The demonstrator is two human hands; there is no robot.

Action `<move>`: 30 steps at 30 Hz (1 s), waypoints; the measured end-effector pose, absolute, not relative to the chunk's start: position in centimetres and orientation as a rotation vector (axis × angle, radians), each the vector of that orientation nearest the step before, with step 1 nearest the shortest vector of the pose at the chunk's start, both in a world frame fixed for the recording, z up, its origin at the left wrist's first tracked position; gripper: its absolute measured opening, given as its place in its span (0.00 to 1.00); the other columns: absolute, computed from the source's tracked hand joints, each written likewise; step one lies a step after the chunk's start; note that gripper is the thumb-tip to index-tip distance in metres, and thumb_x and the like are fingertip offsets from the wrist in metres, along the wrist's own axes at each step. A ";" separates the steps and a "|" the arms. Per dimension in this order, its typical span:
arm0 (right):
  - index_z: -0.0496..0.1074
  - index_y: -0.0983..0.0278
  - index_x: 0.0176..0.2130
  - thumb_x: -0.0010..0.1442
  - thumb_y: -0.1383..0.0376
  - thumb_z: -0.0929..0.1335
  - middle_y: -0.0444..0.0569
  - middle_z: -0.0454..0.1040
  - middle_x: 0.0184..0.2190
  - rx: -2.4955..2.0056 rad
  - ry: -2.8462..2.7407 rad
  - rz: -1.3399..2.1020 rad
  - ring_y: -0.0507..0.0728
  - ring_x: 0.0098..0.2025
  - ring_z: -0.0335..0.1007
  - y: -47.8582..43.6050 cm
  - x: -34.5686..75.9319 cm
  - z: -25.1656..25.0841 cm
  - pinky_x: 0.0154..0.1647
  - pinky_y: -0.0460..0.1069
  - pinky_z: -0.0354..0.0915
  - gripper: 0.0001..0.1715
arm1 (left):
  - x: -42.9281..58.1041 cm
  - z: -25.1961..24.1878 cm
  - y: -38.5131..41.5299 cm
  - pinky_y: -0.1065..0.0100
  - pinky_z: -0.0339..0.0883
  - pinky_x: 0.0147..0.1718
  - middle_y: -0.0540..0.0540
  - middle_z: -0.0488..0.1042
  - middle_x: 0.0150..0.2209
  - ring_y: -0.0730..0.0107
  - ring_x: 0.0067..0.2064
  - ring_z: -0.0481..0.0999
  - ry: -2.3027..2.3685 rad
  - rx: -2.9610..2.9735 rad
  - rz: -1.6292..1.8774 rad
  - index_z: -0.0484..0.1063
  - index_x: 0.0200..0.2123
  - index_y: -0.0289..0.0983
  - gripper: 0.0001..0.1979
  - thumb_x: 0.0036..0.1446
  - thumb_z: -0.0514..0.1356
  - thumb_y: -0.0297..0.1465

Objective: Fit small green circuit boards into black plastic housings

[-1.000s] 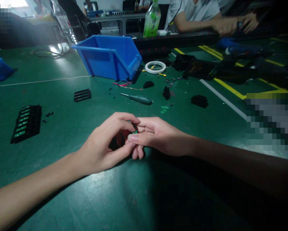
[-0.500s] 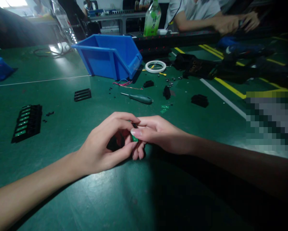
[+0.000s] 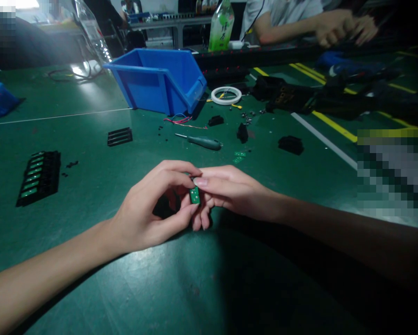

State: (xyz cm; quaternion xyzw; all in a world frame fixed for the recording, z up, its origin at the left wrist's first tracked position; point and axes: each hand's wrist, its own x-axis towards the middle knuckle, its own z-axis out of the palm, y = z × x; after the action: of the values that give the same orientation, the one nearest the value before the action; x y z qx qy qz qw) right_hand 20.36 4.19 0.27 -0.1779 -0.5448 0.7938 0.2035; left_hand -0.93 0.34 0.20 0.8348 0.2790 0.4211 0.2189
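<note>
Between my two hands is a small green circuit board (image 3: 194, 195) with pale dots on its face; a dark edge shows at its top. My left hand (image 3: 149, 204) pinches it, the thumb below and the fingertips above. From the other side my right hand (image 3: 236, 190) grips its upper end, the thumb pressed near the top and the other fingers curled behind. Beyond the hands lie a green-handled screwdriver (image 3: 203, 143) and several small green boards (image 3: 239, 157). A black holder (image 3: 39, 178) at the left carries a row of green boards.
A blue bin (image 3: 149, 88) stands at the back, beside a white tape ring (image 3: 226, 96). Black slotted part (image 3: 120, 137), thin wires (image 3: 181, 121), black pieces (image 3: 290, 144) and tiny screws (image 3: 252, 116) lie around. A green-labelled bottle (image 3: 222, 28) and a co-worker's hands (image 3: 344, 28) are farther back.
My right thumb has moved up off the middle of the green circuit board, so more of its face shows. Both hands keep their grip in nearly the same place.
</note>
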 end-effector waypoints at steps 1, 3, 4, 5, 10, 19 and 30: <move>0.70 0.67 0.41 0.75 0.60 0.62 0.50 0.78 0.31 -0.502 -1.534 2.207 0.54 0.32 0.79 4.2 20.3 0.2 0.35 0.47 0.74 0.14 | -0.9 0.2 0.3 0.71 0.79 0.32 0.37 0.73 0.55 0.67 0.44 0.80 0.774 2.309 1.169 0.71 0.49 0.34 0.18 0.56 0.68 0.20; 0.70 0.67 0.41 0.75 0.57 0.63 0.50 0.78 0.31 -0.522 -1.550 2.182 0.54 0.31 0.79 4.2 20.3 0.2 0.34 0.46 0.74 0.16 | -0.9 0.2 0.2 0.71 0.79 0.32 0.37 0.73 0.55 0.67 0.43 0.80 0.779 2.298 1.167 0.71 0.49 0.34 0.18 0.56 0.68 0.20; 0.70 0.67 0.42 0.74 0.56 0.64 0.49 0.78 0.31 -0.533 -1.558 2.166 0.53 0.31 0.79 4.2 20.2 0.2 0.34 0.46 0.74 0.16 | -0.9 0.2 0.2 0.71 0.79 0.32 0.37 0.73 0.55 0.67 0.43 0.80 0.780 2.294 1.169 0.71 0.49 0.34 0.17 0.57 0.68 0.20; 0.70 0.67 0.42 0.74 0.56 0.64 0.49 0.78 0.31 -0.545 -1.567 2.149 0.53 0.31 0.80 4.2 20.2 0.2 0.34 0.46 0.74 0.16 | -0.9 0.2 0.2 0.71 0.79 0.32 0.37 0.73 0.55 0.67 0.43 0.80 0.785 2.290 1.166 0.71 0.48 0.34 0.17 0.57 0.68 0.20; 0.71 0.67 0.42 0.71 0.52 0.68 0.48 0.79 0.30 -0.560 -1.588 2.109 0.52 0.29 0.79 4.1 20.0 0.4 0.32 0.45 0.74 0.19 | -0.8 0.2 0.2 0.70 0.79 0.32 0.37 0.73 0.55 0.68 0.41 0.80 0.804 2.286 1.167 0.70 0.47 0.34 0.16 0.57 0.68 0.21; 0.72 0.67 0.41 0.67 0.51 0.71 0.47 0.78 0.30 -0.570 -1.542 2.114 0.53 0.29 0.80 4.0 19.9 0.4 0.31 0.45 0.75 0.21 | -0.9 0.2 0.1 0.71 0.79 0.31 0.37 0.73 0.56 0.68 0.41 0.80 0.813 2.273 1.167 0.70 0.47 0.35 0.16 0.57 0.68 0.21; 0.74 0.68 0.39 0.61 0.54 0.76 0.48 0.79 0.29 -0.612 -1.536 2.111 0.52 0.28 0.78 3.9 19.8 0.6 0.31 0.45 0.74 0.21 | -0.9 0.2 0.3 0.67 0.82 0.38 0.36 0.73 0.55 0.61 0.49 0.80 0.788 2.297 1.164 0.70 0.48 0.36 0.16 0.58 0.67 0.22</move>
State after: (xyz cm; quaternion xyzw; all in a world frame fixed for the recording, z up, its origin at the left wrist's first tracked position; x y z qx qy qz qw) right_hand 19.76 3.93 0.62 -0.2221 -0.5577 0.7666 0.2279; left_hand -0.92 0.30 0.21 0.8317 0.2853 0.4214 0.2222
